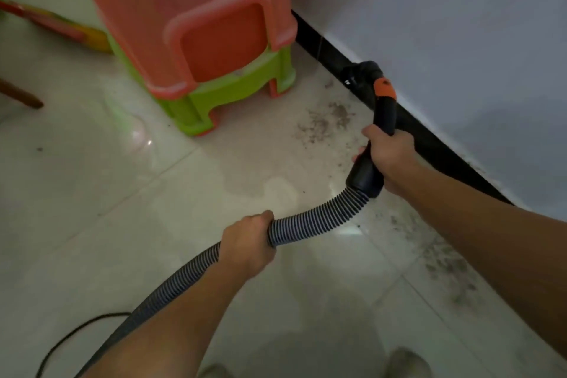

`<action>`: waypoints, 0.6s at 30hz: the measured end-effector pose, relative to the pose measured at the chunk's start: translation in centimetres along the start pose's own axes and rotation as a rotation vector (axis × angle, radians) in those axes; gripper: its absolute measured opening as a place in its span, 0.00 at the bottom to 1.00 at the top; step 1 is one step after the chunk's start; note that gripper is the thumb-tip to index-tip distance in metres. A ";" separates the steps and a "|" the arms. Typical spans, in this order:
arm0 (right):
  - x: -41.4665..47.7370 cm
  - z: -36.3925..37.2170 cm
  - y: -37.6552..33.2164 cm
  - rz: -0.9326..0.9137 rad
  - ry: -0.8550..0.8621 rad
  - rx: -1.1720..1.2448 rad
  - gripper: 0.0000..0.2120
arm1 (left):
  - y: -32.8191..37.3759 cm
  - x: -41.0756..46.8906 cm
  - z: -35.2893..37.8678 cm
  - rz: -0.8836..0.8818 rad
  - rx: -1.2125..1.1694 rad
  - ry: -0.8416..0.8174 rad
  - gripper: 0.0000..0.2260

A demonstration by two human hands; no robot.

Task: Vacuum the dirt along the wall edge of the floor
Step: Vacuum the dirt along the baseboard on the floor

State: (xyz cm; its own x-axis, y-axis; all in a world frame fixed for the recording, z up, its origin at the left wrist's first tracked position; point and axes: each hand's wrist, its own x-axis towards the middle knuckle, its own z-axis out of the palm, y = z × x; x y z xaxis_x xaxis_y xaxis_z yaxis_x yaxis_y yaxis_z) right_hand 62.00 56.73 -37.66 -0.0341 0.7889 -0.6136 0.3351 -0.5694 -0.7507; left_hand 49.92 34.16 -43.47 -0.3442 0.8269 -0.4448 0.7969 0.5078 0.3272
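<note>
At the skirting (448, 159), right hand (391, 158) grips wand (383, 110), left hand (248, 244) hose (319, 218).

This looks like a room in a home. Glossy pale floor tiles (107, 224) meet a black skirting board (435, 147) under a plain white wall (460, 24), just beyond the right hand (391, 159). Ahead of the left hand (248, 244) stand 2 stacked plastic stools, an orange stool (184, 24) over a green stool (233, 92). The hands hold a vacuum hose (322, 218) and its handle (383, 120); loose dirt (325, 123) lies along the wall edge.
</note>
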 end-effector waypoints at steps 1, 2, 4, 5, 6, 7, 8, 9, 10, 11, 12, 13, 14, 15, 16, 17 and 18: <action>1.4 0.5 0.6 -0.034 -0.004 -0.022 0.08 | -0.3 1.3 1.0 0.019 0.025 0.011 0.08; 2.7 1.0 1.0 -0.068 -0.014 -0.047 0.10 | -0.7 2.6 1.9 0.043 0.058 0.019 0.08; 5.0 2.0 2.0 -0.137 -0.040 -0.087 0.12 | -1.8 5.0 3.2 0.100 0.142 0.024 0.09; 6.1 2.5 2.5 -0.163 -0.050 -0.096 0.12 | -2.3 6.3 3.6 0.132 0.187 0.021 0.09; 7.1 3.0 3.0 -0.180 -0.053 -0.103 0.11 | -2.9 7.5 3.8 0.164 0.234 0.018 0.09; 8.1 3.5 3.4 -0.193 -0.053 -0.106 0.10 | -3.4 8.7 3.8 0.194 0.281 0.016 0.10; 9.0 4.0 3.9 -0.197 -0.048 -0.104 0.10 | -3.8 9.7 3.6 0.219 0.325 0.016 0.10; 9.9 4.6 4.2 -0.193 -0.042 -0.095 0.11 | -4.3 10.7 3.4 0.234 0.361 0.019 0.10; 10.6 5.0 4.4 -0.184 -0.037 -0.094 0.13 | -4.7 11.5 3.0 0.240 0.388 0.027 0.11; 11.3 5.5 4.6 -0.174 -0.035 -0.101 0.14 | -5.1 12.2 2.5 0.237 0.409 0.033 0.11; 11.8 5.9 4.7 -0.167 -0.036 -0.117 0.15 | -5.4 12.7 2.0 0.228 0.425 0.039 0.11; 12.2 6.3 4.6 -0.167 -0.040 -0.134 0.16 | -5.6 13.0 1.5 0.214 0.435 0.047 0.12; 12.4 6.7 4.2 -0.167 -0.055 -0.146 0.16 | -5.7 13.1 1.0 0.199 0.438 0.055 0.12; 12.5 7.1 3.7 -0.169 -0.072 -0.158 0.16 | -5.8 13.0 0.6 0.183 0.434 0.056 0.12; 12.6 7.4 3.1 -0.170 -0.087 -0.172 0.16 | -5.6 12.8 0.1 0.166 0.423 0.056 0.12; 12.6 7.7 2.4 -0.172 -0.098 -0.188 0.16 | -5.4 12.6 -0.2 0.147 0.403 0.055 0.12; 12.5 7.9 1.7 -0.174 -0.108 -0.214 0.15 | -5.1 12.3 -0.2 0.124 0.377 0.054 0.12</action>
State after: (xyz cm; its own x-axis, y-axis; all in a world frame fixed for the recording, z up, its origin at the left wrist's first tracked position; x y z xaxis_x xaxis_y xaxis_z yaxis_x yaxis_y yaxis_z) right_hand 54.67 63.80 -48.50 -0.2048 0.8345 -0.5115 0.5057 -0.3572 -0.7853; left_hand 41.53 41.78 -50.46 -0.2519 0.8928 -0.3735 0.9569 0.2875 0.0419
